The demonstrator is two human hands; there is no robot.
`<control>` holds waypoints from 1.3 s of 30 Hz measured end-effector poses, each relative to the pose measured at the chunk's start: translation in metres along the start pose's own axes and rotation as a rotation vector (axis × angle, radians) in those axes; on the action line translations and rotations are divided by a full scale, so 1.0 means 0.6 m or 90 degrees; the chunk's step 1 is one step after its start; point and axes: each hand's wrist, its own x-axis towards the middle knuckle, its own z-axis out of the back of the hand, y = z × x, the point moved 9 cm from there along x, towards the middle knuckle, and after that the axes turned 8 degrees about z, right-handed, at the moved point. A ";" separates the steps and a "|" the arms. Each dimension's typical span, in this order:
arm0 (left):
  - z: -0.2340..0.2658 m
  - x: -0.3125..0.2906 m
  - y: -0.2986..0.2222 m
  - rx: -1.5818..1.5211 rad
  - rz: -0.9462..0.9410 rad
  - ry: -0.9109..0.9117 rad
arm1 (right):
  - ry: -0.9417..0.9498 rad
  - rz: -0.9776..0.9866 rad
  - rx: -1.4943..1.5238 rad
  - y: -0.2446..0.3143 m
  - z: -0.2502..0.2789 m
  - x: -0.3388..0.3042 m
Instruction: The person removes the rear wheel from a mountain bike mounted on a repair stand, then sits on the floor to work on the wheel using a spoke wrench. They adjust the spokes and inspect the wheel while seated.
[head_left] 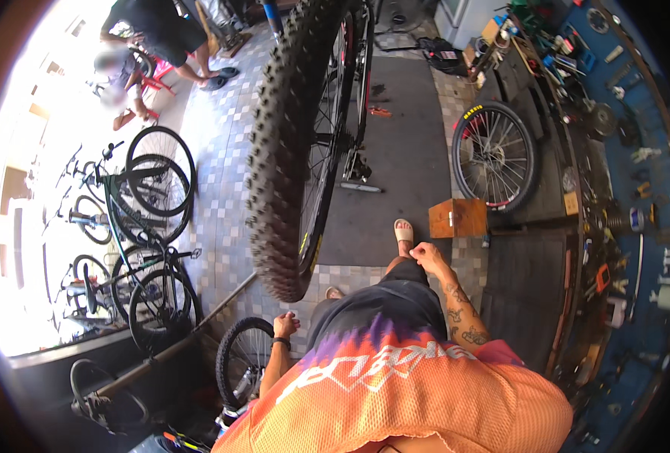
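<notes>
Grip looked released: right hand [427,258] loosely curled near the box [456,219], left hand [286,325] likewise, well left of it. The bike [358,167] was left of the box; stepping well likely meant clearing its tire [281,166].

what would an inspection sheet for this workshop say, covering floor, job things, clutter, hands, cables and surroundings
Surface: tiled floor with a grey mat, dark-marked in places.
Job's things: large knobby tyre ahead of the person; spoked wheel upright by the dark workbench, with a wooden box close by.
Clutter: small orange-red item on the mat, kind unclear; tools and parts crowd the workbench.
Left hand: loosely curled, nothing seen in it.
Right hand: fingers curled near the right knee, nothing seen in it; contact unclear.
Cables: none identifiable for certain.
Surroundings: parked bicycles at left; person in dark clothes, upper left; blue tool board at right.
</notes>
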 end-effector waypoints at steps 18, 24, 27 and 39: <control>-0.291 -0.148 -0.240 -0.665 -0.111 -0.160 | -0.046 0.120 -0.121 0.030 0.569 0.518; -0.254 -0.166 -0.253 -0.467 -0.213 -0.344 | -0.350 0.547 -0.002 0.463 0.945 0.651; -0.250 -0.203 -0.237 -0.604 -0.268 -0.379 | -0.512 0.725 -0.030 0.695 1.151 0.647; -0.175 -0.454 -0.188 -0.736 -0.535 -0.694 | -0.252 0.265 -0.326 0.930 1.444 0.951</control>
